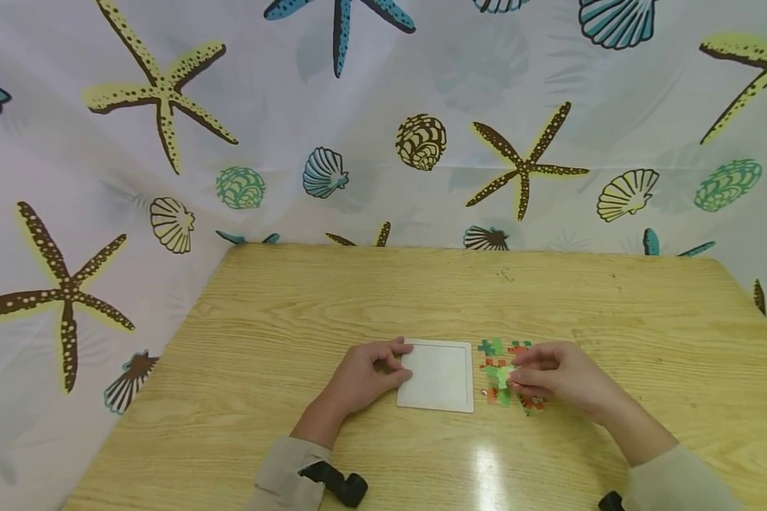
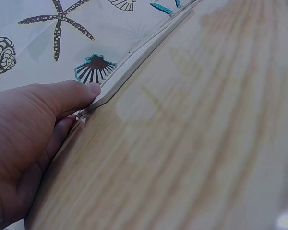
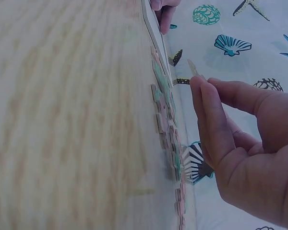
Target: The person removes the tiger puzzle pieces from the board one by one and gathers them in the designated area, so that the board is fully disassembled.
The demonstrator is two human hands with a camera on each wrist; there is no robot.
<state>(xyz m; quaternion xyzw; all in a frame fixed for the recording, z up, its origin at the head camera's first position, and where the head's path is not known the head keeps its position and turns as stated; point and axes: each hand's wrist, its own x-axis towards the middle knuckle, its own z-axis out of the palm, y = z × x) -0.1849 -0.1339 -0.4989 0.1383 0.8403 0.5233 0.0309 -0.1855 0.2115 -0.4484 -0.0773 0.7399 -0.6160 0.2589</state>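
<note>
A white square puzzle tray (image 1: 436,376) with a raised rim lies flat on the table. My left hand (image 1: 371,369) holds its left edge, thumb and forefinger on the rim; in the left wrist view the thumb (image 2: 81,93) presses at a corner. To the tray's right, several red and green jigsaw pieces (image 1: 491,346) lie in a loose group. Just above them my right hand (image 1: 565,372) pinches a light green jigsaw piece (image 1: 504,377) between thumb and fingers. The right wrist view shows that piece (image 3: 194,68) edge-on, raised off the table.
The wood-grain table (image 1: 281,319) reaches back to a white cloth (image 1: 371,128) printed with starfish and shells, which hangs behind it and at the sides. A black strap device (image 1: 335,484) sits on the left sleeve. Light glares off the table's front.
</note>
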